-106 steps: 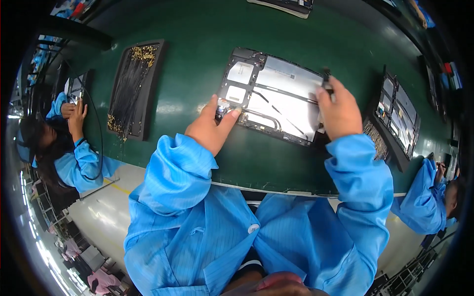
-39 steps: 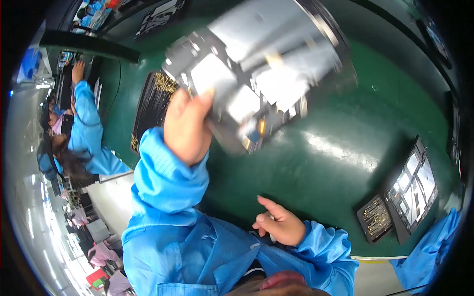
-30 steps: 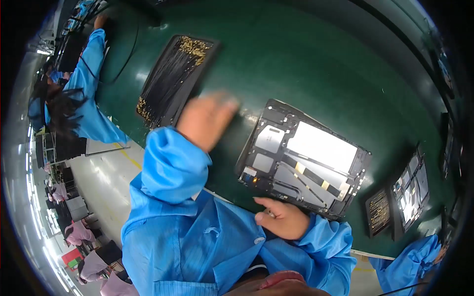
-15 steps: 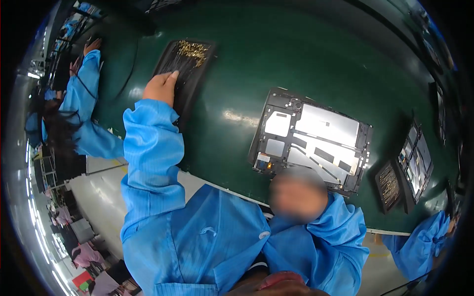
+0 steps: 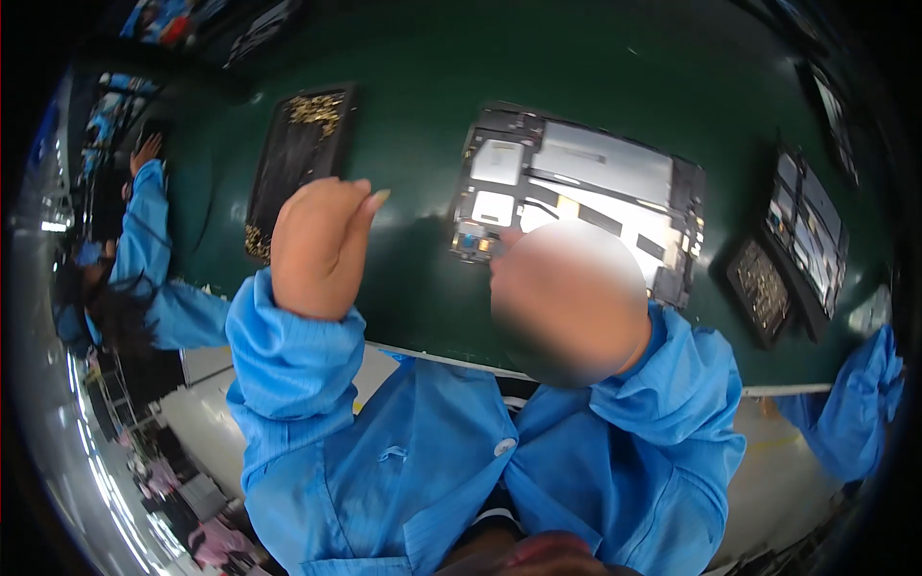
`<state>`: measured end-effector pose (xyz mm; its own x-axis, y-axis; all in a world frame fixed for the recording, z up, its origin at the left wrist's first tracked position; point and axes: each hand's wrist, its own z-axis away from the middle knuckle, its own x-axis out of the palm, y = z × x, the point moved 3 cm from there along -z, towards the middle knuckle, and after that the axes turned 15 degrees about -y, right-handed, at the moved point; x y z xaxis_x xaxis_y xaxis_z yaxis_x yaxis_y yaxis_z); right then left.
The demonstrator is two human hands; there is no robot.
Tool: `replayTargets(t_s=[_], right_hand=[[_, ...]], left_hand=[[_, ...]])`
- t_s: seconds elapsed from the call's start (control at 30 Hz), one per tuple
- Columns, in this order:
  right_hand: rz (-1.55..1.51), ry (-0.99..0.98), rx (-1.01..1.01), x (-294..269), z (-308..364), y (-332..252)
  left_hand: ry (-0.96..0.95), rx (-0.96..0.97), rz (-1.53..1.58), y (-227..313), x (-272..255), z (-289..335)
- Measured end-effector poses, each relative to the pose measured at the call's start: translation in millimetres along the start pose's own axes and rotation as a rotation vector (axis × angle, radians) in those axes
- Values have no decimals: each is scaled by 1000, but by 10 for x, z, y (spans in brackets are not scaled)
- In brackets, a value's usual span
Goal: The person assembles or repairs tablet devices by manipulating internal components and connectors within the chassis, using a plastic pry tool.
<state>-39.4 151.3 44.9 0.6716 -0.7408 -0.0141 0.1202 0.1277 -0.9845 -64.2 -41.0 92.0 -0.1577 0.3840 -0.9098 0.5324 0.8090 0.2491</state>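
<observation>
My left hand [image 5: 322, 245] is raised beside the black tray [image 5: 348, 125], its thumb and fingertips pinched together. Whatever the pinch holds, if anything, is too small to make out. Small gold-coloured pieces, like screws, [image 5: 322, 110] lie heaped at the tray's far end, with more in its near left corner. My right hand [image 5: 576, 298] is over the near edge of an opened flat device [image 5: 615, 158], which has a black frame and silver plates. A blur covers most of this hand and hides its fingers.
To the right stand another black tray of small pieces [image 5: 759, 278] and a similar opened device [image 5: 812, 230], tilted. A co-worker in blue [image 5: 144, 240] reaches onto the green table [image 5: 413, 125] at far left. Another blue sleeve [image 5: 850, 408] is at the right edge.
My left hand has come out of the tray and moved nearer, its fingertips now pinched to the tray's right. My right hand reaches farther over the device. The whole view has shifted.
</observation>
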Motion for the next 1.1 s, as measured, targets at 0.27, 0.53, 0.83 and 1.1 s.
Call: replayTargets(t_s=[0.27, 0.53, 0.83, 1.1], right_hand=[[-46, 132, 197, -189, 41, -5], [-435, 20, 465, 16, 313, 383], [-609, 517, 199, -193, 218, 278], [67, 749, -308, -97, 103, 351]], left_hand=[[-247, 115, 73, 233, 190, 78], [-422, 152, 442, 646, 745, 294], [-128, 13, 176, 541, 1011, 247], [-183, 3, 198, 517, 1010, 260]])
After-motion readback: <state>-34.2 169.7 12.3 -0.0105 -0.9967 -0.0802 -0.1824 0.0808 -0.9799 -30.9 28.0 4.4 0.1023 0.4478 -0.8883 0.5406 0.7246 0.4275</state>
